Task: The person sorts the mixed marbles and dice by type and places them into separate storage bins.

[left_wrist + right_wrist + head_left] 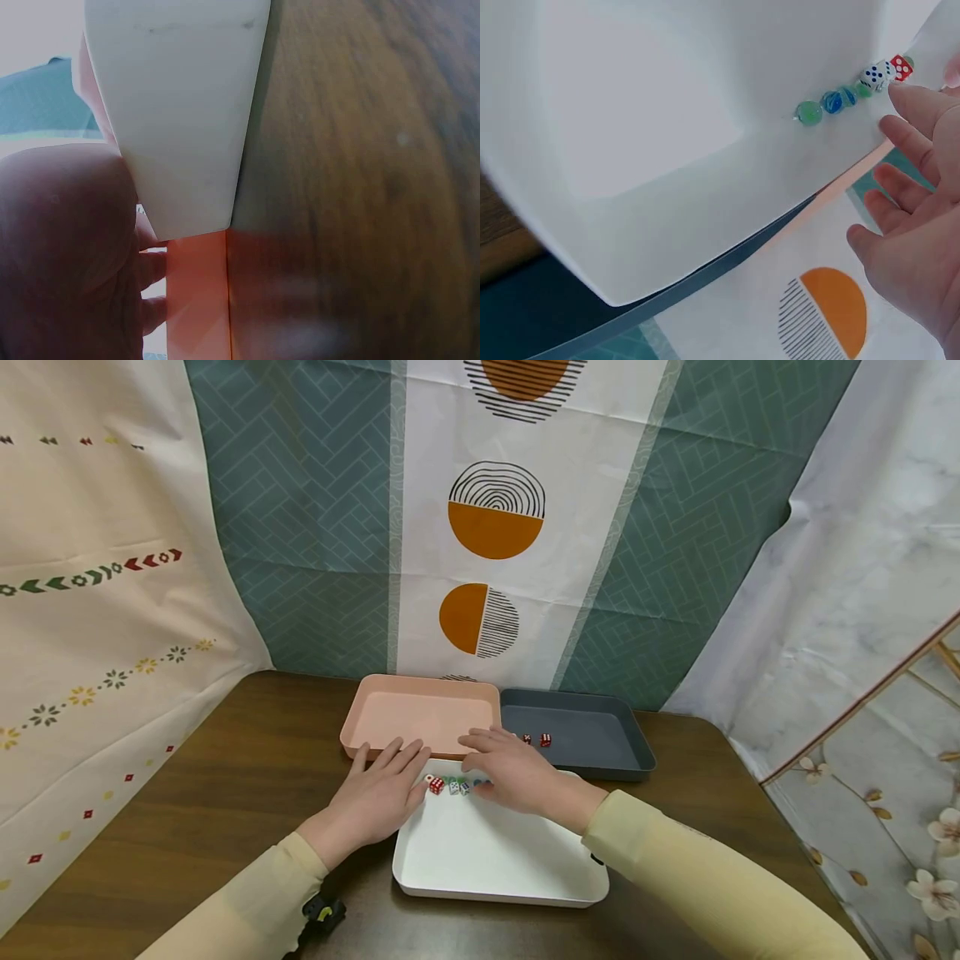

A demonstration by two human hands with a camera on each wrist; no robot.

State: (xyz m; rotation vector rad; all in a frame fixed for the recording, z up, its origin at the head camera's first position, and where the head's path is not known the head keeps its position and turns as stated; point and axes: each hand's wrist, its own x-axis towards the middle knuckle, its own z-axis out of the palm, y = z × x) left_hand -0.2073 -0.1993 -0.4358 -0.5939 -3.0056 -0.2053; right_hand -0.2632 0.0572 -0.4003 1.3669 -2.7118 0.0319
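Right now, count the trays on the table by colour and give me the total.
White tray: 1
Pink tray: 1
Dark blue-grey tray: 1
Total: 3 trays

Long, pale yellow sleeves (697, 868)

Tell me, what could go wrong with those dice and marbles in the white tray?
The round green and blue marbles could roll if the white tray gets bumped or tilted. The dice lie close beside them, so the right hand might knock several while picking one.
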